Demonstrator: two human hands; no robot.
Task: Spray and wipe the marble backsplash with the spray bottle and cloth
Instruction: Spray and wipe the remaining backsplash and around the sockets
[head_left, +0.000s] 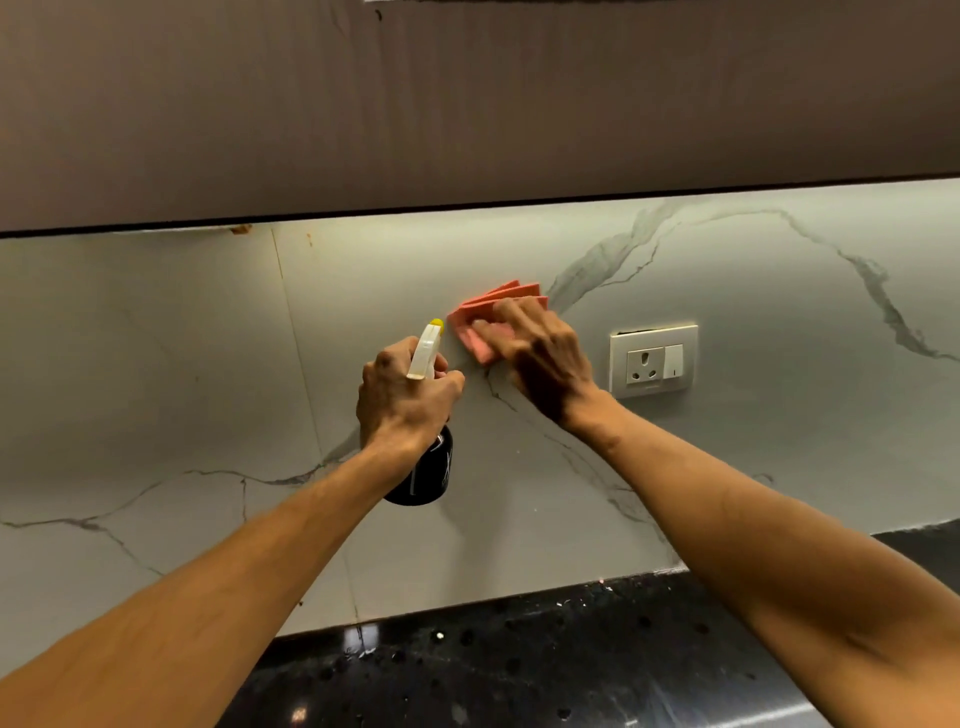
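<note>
The marble backsplash is pale grey with dark veins and fills the middle of the view. My left hand grips the neck of a black spray bottle with a white trigger head and yellow nozzle, held up close to the wall. Just to its right, my right hand presses a folded pink cloth flat against the marble with spread fingers. Part of the cloth is hidden under my fingers.
A white wall socket with a switch sits on the marble right of my right hand. A brown upper cabinet overhangs the top. A black speckled countertop runs along the bottom.
</note>
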